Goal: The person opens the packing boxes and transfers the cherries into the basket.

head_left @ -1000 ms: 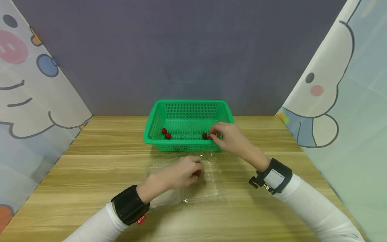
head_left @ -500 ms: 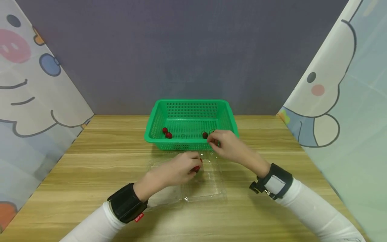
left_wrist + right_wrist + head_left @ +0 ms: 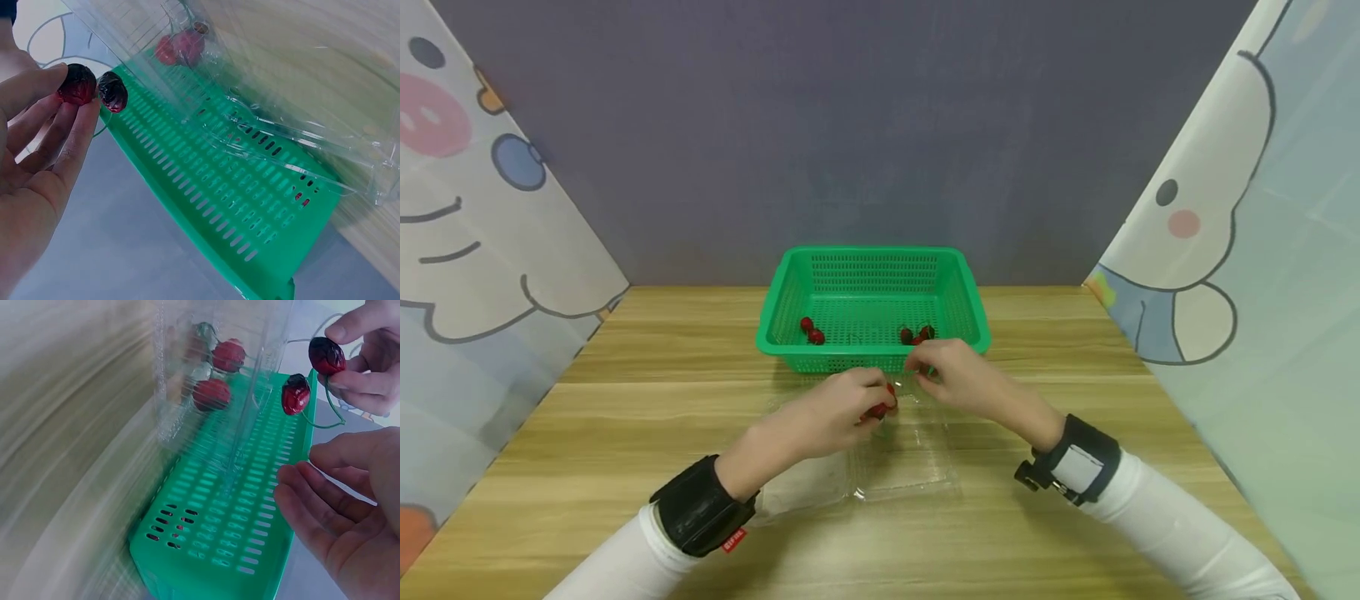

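My left hand (image 3: 838, 408) pinches a dark red cherry (image 3: 78, 84) between thumb and fingertips, over the clear plastic box (image 3: 902, 479). A second cherry (image 3: 295, 395) hangs beside it, joined by a thin green stem (image 3: 340, 419). My right hand (image 3: 970, 379) is just in front of the green basket (image 3: 857, 362), fingers loosely bent with nothing between them. In the right wrist view its fingertips are just below the stem. More red cherries (image 3: 212, 394) show through the clear plastic, hidden by my left hand in the head view.
Inside the basket, a few cherries (image 3: 816, 337) lie at the front left and several more cherries (image 3: 917, 337) at the front right. The opened plastic box spreads over the wooden table (image 3: 662, 400) before it. A grey wall (image 3: 865, 125) rises behind.
My right hand has drawn back from the basket's right front corner toward my left hand, uncovering cherries there. My left hand has moved slightly left and away from me, still pinching its cherry.
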`<state>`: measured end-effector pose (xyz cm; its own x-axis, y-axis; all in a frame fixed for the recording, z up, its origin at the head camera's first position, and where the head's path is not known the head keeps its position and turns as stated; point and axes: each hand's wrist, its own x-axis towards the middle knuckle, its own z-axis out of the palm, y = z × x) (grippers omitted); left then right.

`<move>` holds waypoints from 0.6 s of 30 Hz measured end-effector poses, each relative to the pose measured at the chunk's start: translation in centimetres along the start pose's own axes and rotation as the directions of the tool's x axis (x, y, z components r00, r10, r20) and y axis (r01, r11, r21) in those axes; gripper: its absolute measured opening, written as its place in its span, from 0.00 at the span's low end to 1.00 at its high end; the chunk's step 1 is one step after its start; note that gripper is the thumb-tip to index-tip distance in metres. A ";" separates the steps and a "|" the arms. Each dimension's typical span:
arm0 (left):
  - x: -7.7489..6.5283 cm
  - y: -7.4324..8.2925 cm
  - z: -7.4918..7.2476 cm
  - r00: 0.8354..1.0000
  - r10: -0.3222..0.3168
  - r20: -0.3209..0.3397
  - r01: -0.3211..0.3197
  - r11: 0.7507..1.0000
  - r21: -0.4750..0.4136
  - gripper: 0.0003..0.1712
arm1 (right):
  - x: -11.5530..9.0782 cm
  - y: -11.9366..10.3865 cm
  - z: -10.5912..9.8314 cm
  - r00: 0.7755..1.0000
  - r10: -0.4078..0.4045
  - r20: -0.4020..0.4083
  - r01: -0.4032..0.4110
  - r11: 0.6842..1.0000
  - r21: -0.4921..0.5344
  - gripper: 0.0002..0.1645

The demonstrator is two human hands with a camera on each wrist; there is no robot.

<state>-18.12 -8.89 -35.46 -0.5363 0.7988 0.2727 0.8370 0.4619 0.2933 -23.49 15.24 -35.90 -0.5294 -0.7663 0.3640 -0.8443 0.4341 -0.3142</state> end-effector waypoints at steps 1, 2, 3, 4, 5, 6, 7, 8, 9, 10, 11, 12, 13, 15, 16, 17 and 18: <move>-0.1 0.0 0.0 1.000 0.002 -0.003 -0.002 1.000 0.001 0.11 | 0.0 0.0 0.1 1.000 0.000 0.010 0.000 1.000 0.002 0.07; -0.2 -0.1 -0.1 1.000 0.003 -0.005 -0.003 1.000 -0.001 0.11 | -0.1 0.0 0.3 1.000 0.003 0.019 -0.003 1.000 0.003 0.07; -0.2 -0.1 -0.1 1.000 0.003 -0.007 -0.003 1.000 -0.005 0.11 | -0.1 -0.1 0.4 1.000 0.008 0.026 -0.008 1.000 0.001 0.07; -0.3 -0.1 -0.2 1.000 0.001 -0.011 -0.002 1.000 -0.010 0.12 | -0.1 -0.2 0.5 0.999 0.013 0.033 -0.013 1.000 0.000 0.08; -0.3 -0.1 -0.2 1.000 0.002 -0.015 -0.002 1.000 -0.013 0.12 | -0.1 -0.2 0.6 0.999 0.016 0.038 -0.016 1.000 -0.001 0.08; -0.3 -0.1 -0.2 1.000 0.003 -0.018 -0.003 1.000 -0.011 0.13 | -0.1 -0.2 0.7 0.999 0.019 0.043 -0.019 1.000 -0.003 0.08; -0.3 -0.2 -0.2 1.000 0.006 -0.023 -0.007 1.000 -0.011 0.13 | -0.2 -0.2 0.8 0.998 0.026 0.052 -0.025 1.000 -0.003 0.08; -0.3 -0.3 -0.2 1.000 0.008 -0.025 -0.009 1.000 -0.007 0.13 | -0.2 -0.3 0.8 0.998 0.032 0.059 -0.032 0.999 -0.002 0.08; -0.3 -0.3 -0.2 1.000 0.011 -0.027 -0.011 1.000 -0.002 0.13 | -0.2 -0.3 0.9 0.997 0.037 0.068 -0.037 0.999 -0.002 0.08; -0.3 -0.4 -0.2 0.999 0.013 -0.030 -0.013 1.000 0.002 0.14 | -0.2 -0.3 1.0 0.996 0.043 0.079 -0.044 0.999 0.004 0.08; -0.3 -0.5 -0.1 0.999 0.015 -0.033 -0.015 1.000 0.007 0.14 | -0.2 -0.3 1.1 0.994 0.052 0.092 -0.052 0.999 0.005 0.08; -0.4 -0.5 -0.1 0.999 0.017 -0.032 -0.016 1.000 0.011 0.14 | -0.2 -0.4 1.1 0.993 0.063 0.104 -0.064 0.998 0.009 0.09; -0.4 -0.6 -0.1 0.999 0.018 -0.034 -0.018 1.000 0.012 0.14 | -0.2 -0.4 1.2 0.991 0.072 0.113 -0.074 0.997 0.009 0.09; -0.4 -0.6 -0.1 0.999 0.018 -0.034 -0.018 1.000 0.011 0.13 | -0.2 -0.5 1.3 0.988 0.089 0.129 -0.091 0.996 0.008 0.09; -0.4 -0.6 -0.1 0.999 0.017 -0.035 -0.017 1.000 0.009 0.13 | -0.2 -0.6 1.4 0.985 0.097 0.139 -0.100 0.995 0.011 0.10; -0.5 -0.6 -0.1 0.999 0.017 -0.034 -0.017 1.000 0.007 0.13 | -0.2 -0.6 1.5 0.983 0.104 0.150 -0.107 0.994 0.009 0.10; -0.5 -0.6 -0.1 0.999 0.016 -0.034 -0.016 1.000 0.006 0.13 | -0.2 -0.7 1.5 0.981 0.110 0.158 -0.112 0.994 0.007 0.10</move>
<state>-18.41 -9.62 -35.65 -0.5262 0.7926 0.3080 0.8460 0.4513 0.2839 -22.70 14.40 -37.11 -0.5990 -0.7793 0.1841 -0.7790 0.5138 -0.3593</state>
